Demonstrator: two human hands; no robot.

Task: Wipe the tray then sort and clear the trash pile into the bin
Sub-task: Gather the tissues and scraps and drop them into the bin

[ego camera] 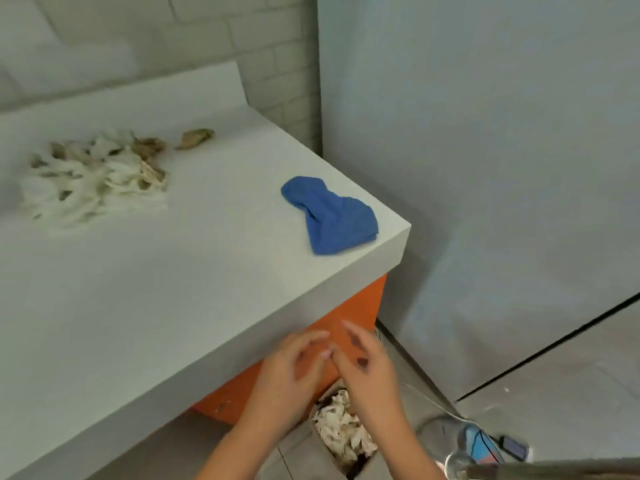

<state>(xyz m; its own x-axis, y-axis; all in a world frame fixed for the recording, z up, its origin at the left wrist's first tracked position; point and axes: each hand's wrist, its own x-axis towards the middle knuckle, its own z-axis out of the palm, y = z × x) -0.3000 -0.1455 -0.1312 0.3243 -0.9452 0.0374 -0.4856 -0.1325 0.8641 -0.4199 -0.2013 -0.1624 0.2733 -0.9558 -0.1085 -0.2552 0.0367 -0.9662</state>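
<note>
Both your hands are low in the frame, just off the front edge of the bench point(138, 306) and above the bin point(346, 441). Your left hand point(291, 372) is spread, fingers loosely apart, and nothing shows in it. Your right hand point(367, 368) is open too, fingers fanned toward the left one, their tips close together or perhaps touching; motion blur smears them, so I can't tell which. There are dark smudges on the right fingers, but whether that's dirt or shadow is hard to make out.

The bin sits on the floor at lower center, partly hidden behind your wrists and forearms, its rim hard to trace; pale crumpled scraps fill what shows of it.

Up on the bench, the trash pile point(93, 181) lies at the upper left of the frame: whitish shredded bits with brown pieces mixed in, soft and blurry. One brown scrap point(195, 138) sits apart, just right of the pile. The blue cloth point(329, 216) lies bunched near the bench's right corner, well apart from the pile.

At lower right, a clear plastic bottle point(464, 445) lies on the floor, cut off by the frame edge, with a small dark object beside it that I can't identify.
</note>
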